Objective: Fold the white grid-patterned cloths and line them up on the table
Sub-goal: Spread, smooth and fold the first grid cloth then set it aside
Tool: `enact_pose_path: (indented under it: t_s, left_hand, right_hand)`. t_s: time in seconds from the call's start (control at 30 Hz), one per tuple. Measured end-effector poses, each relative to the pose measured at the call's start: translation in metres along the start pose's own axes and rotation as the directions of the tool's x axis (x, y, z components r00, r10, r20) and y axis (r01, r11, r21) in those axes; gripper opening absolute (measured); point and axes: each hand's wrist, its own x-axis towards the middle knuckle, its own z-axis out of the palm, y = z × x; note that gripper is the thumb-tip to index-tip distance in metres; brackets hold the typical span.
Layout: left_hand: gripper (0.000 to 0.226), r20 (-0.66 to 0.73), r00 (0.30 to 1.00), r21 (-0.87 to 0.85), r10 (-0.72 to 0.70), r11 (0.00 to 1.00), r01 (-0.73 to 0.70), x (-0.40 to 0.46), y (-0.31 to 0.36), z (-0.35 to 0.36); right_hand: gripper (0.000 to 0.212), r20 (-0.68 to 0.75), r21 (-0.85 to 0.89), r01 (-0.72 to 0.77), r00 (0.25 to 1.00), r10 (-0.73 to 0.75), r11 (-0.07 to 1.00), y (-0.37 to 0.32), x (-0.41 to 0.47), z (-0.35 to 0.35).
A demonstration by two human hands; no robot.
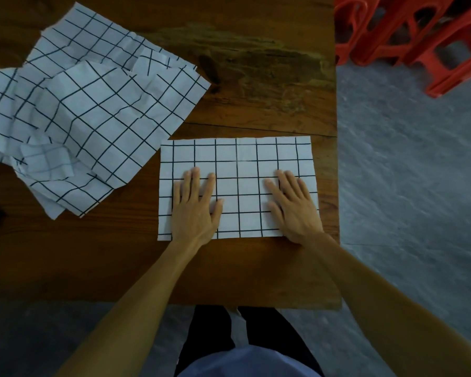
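A white cloth with a black grid (239,161) lies as a flat rectangle on the wooden table (256,77), near its right front corner. My left hand (195,206) rests flat on the cloth's left half with straight fingers. On the right half my right hand (292,204) presses down the same way, palm down. A heap of crumpled grid-patterned cloths (74,110) covers the table's left side, overlapping one another.
The table's right edge runs just beside the flat cloth, with grey floor (408,172) beyond it. Red plastic stools (408,31) stand stacked at the top right. The table's front edge is close to my body.
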Motion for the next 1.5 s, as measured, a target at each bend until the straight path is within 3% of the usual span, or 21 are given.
enact_pose_path:
  t_s: [0.13,0.27,0.37,0.57,0.73,0.87,1.0,1.07,1.27,1.5]
  left_hand:
    - [0.065,-0.006,1.000,-0.001,-0.001,1.000,0.001,0.000,0.002,0.000]
    - [0.065,-0.015,1.000,0.026,-0.017,1.000,0.017,0.000,0.003,0.001]
    - [0.062,-0.018,1.000,0.037,-0.009,0.999,0.009,0.002,0.003,0.001]
    - [0.057,-0.021,1.000,0.006,-0.009,1.000,0.009,-0.001,0.001,0.000]
    - [0.058,-0.021,1.000,0.014,-0.009,1.000,0.009,0.000,0.003,-0.001]
    - [0.059,-0.025,0.999,0.014,-0.023,1.000,0.023,-0.001,0.003,0.000]
    - [0.058,-0.024,1.000,0.037,-0.016,0.999,0.017,0.000,0.000,0.004]
    - [0.058,-0.037,0.999,0.022,-0.014,1.000,0.015,0.001,0.000,0.004]
    - [0.059,-0.024,1.000,-0.006,-0.003,1.000,0.003,-0.003,0.001,0.003]
    - [0.059,-0.028,1.000,-0.008,-0.003,1.000,0.002,-0.001,0.000,0.002]
  right_hand:
    - [0.056,-0.035,-0.001,-0.029,0.999,0.029,1.000,0.000,-0.004,-0.007]
    - [0.058,-0.062,0.030,0.114,0.992,-0.112,0.993,-0.075,0.016,-0.004]
    - [0.056,-0.036,0.095,0.113,0.993,-0.110,0.989,-0.104,0.026,0.006]
    - [0.056,-0.071,0.121,-0.070,0.994,0.079,0.990,-0.027,-0.007,0.009]
    - [0.056,-0.081,0.160,-0.094,0.991,0.108,0.983,-0.012,-0.013,0.003]
    - [0.055,-0.132,0.154,-0.004,0.991,0.024,0.988,-0.063,0.008,-0.004]
    - [0.058,-0.078,0.168,0.081,0.995,-0.068,0.982,-0.114,0.035,0.007]
    - [0.055,-0.077,0.127,0.081,0.994,-0.072,0.988,-0.101,0.034,0.011]
    - [0.056,-0.117,0.173,-0.097,0.986,0.118,0.980,-0.012,-0.010,0.009]
    - [0.055,-0.151,0.155,-0.101,0.981,0.125,0.983,-0.001,-0.012,0.010]
